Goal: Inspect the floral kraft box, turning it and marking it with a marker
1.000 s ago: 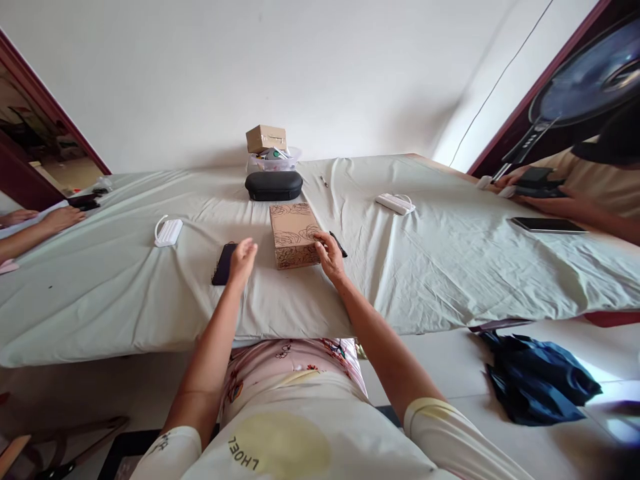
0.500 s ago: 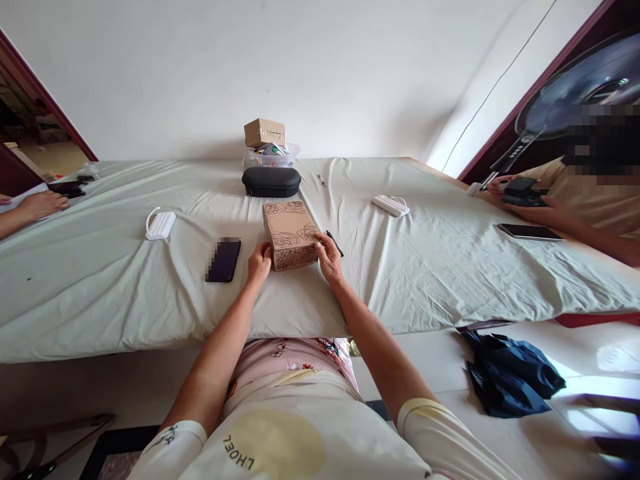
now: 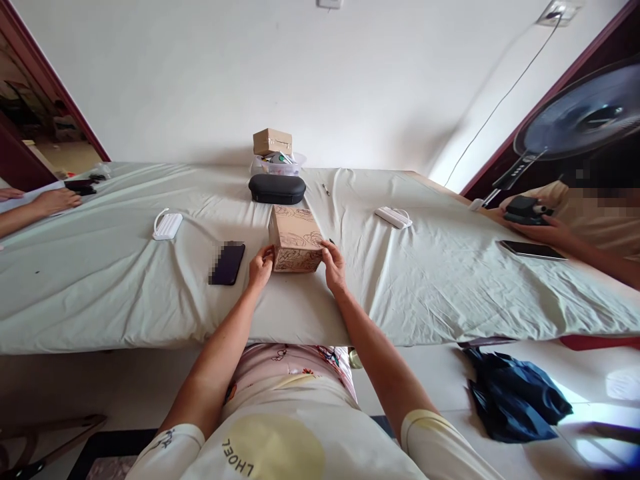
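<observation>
A brown cardboard box [image 3: 294, 237] printed with line drawings of flowers stands in front of me on the cloth-covered table [image 3: 125, 293]. My left hand [image 3: 261, 267] grips its near left corner and my right hand [image 3: 334, 265] grips its near right side. The box's near end looks tipped up a little between my hands. A dark phone [image 3: 227, 263] lies just left of my left hand. A small black object peeks out behind my right hand.
Beyond the box lie a black oval case [image 3: 277, 189], a clear tub with a small cardboard box [image 3: 273, 141] on top, and two white devices [image 3: 167, 225] [image 3: 393, 217]. Other people's hands rest at the far left [image 3: 57, 200] and right [image 3: 543, 230]. A fan stands at the right.
My left hand came from beside the phone to the box's left side. Both hands now hold the box, and its near end has risen slightly.
</observation>
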`<state>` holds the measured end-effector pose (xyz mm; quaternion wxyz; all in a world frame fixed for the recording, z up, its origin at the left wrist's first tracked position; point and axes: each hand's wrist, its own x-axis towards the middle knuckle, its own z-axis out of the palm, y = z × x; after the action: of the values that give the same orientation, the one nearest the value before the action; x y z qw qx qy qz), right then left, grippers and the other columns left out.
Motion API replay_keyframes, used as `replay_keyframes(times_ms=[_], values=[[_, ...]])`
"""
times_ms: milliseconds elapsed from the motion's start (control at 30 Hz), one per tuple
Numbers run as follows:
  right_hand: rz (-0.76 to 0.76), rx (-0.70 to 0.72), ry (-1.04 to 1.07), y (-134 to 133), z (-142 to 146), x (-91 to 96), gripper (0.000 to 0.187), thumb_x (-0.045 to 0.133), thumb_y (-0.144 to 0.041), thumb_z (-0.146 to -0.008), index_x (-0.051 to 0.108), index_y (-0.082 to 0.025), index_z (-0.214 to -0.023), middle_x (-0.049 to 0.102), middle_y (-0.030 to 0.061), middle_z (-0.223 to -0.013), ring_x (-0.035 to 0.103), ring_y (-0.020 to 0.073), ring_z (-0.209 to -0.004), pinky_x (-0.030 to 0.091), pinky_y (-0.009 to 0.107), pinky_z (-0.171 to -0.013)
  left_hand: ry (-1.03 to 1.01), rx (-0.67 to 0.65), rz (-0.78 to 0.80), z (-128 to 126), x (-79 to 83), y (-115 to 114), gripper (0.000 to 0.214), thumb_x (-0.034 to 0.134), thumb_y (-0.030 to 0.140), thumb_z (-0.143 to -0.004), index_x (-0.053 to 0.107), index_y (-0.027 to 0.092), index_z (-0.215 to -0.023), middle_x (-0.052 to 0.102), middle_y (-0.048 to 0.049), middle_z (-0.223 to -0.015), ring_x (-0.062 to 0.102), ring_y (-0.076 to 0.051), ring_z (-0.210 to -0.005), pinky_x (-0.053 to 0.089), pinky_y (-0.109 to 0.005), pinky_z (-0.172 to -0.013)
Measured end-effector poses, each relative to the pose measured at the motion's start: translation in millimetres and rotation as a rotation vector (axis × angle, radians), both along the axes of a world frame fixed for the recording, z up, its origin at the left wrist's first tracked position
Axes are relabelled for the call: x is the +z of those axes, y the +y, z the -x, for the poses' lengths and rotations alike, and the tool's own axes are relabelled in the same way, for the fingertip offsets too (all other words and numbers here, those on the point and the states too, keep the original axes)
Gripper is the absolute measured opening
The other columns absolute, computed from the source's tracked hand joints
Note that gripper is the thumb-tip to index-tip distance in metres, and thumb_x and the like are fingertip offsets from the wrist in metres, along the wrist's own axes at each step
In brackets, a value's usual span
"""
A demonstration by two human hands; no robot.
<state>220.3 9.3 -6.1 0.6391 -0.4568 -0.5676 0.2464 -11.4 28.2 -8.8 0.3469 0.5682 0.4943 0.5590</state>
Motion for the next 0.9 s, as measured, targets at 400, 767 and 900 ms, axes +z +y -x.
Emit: replay_keyframes(times_ms=[400, 767, 900], values=[[0.156, 0.059, 0.143, 1.7, -6.1, -3.4, 0.058, 0.055, -0.078, -0.085, 0.055, -0.025, -0.109, 0.064, 0.0044, -0.101, 0.064, 0.0183, -0.087, 0.061, 0.032, -0.069, -0.234, -0.078, -0.166, -4.6, 8.1, -5.0, 0.060, 0.060, 0.048, -0.097, 0.048, 0.016, -0.146, 0.058, -0.0199, -0.150, 0.058, -0.026, -0.139, 0.049, -0.037, -0.114], [0.130, -0.093, -0.403, -0.2, -0.6, -14.3, 0.047, 0.049, -0.069, -0.092, 0.063, -0.024, -0.093, 0.072, 0.0089, -0.102, 0.069, 0.0241, -0.090, 0.057, 0.041, -0.084, -0.059, -0.141, -0.042, -12.2, 0.2, -6.7, 0.050, 0.072, 0.032, -0.087, 0.061, 0.018, -0.133, 0.070, -0.0154, -0.132, 0.066, -0.028, -0.125, 0.059, -0.038, -0.098], [0.206, -0.117, -0.458, 2.6, -1.4, -15.5, 0.028, 0.056, -0.052, -0.091, 0.063, -0.025, -0.092, 0.072, 0.0059, -0.091, 0.069, 0.0237, -0.084, 0.056, 0.040, -0.082, 0.054, -0.126, -0.022, -12.4, -0.2, -10.6, 0.039, 0.073, 0.026, -0.085, 0.069, 0.019, -0.123, 0.075, -0.0131, -0.122, 0.070, -0.029, -0.116, 0.062, -0.038, -0.090]])
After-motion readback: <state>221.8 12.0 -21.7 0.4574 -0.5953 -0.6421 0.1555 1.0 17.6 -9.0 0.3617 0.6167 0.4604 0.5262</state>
